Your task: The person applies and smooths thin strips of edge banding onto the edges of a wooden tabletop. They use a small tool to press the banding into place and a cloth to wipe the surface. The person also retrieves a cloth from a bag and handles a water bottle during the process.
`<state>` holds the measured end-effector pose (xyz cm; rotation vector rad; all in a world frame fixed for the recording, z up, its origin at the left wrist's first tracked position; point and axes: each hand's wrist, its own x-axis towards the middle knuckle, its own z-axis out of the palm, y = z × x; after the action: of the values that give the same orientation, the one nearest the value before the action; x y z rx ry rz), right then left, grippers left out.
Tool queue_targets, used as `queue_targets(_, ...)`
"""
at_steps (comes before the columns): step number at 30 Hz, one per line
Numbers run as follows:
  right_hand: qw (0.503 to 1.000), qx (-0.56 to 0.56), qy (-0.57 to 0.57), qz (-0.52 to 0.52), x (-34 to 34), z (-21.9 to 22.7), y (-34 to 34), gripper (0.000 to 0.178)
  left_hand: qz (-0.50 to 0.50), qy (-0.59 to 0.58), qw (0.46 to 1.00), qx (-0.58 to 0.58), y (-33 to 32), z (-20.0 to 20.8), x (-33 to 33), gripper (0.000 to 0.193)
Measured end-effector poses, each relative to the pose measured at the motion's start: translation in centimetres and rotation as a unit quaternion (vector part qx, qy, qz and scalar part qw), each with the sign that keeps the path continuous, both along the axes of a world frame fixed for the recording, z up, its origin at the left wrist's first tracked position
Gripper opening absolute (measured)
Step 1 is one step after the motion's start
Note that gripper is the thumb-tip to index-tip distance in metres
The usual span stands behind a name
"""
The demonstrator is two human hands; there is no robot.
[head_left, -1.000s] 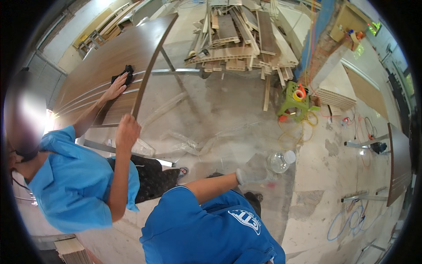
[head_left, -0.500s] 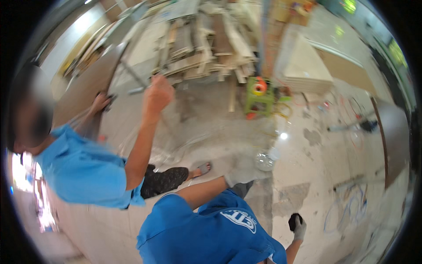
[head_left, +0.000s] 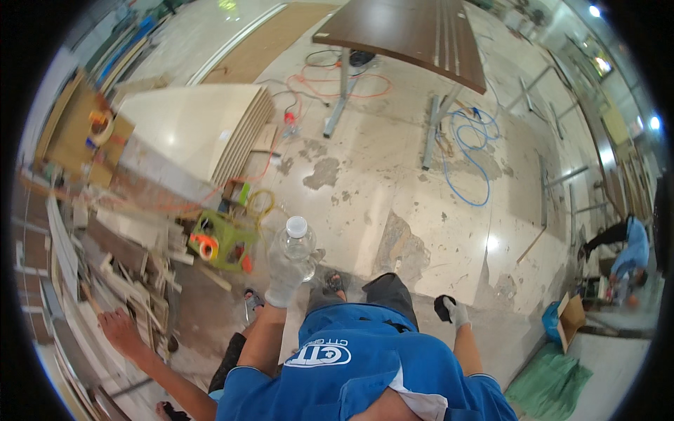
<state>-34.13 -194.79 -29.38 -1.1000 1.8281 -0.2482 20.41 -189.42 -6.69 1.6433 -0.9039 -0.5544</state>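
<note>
While the gloved left hand (head_left: 285, 275) grips a white-capped bottle (head_left: 298, 245) left of centre | gloved right hand (head_left: 459, 314) clasps a black wad (head_left: 444, 308), lower right | brown tabletop (head_left: 393, 31), top centre

The left hand (head_left: 285, 278) holds a clear bottle (head_left: 298, 247), the right hand (head_left: 458, 314) something black (head_left: 443, 309).

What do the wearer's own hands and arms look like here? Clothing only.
Left hand and right hand both wear thin, light-grey gloves ending around the wrists. Forearms are bare up to short blue sleeves. No markings readable on the gloves.
</note>
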Motion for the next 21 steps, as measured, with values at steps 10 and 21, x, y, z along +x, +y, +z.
queue_targets(10,0.963,-0.022,-0.162,-0.214,-0.6,-2.8,-10.9,0.033,-0.076,0.022,0.996,0.032,-22.0,-1.9,-0.3,0.058)
queue_targets(21,0.908,-0.368,-0.028,0.200,16.8,16.9,-63.4,0.040,-0.021,0.177,0.984,0.020,-42.3,-3.8,-2.2,0.049)
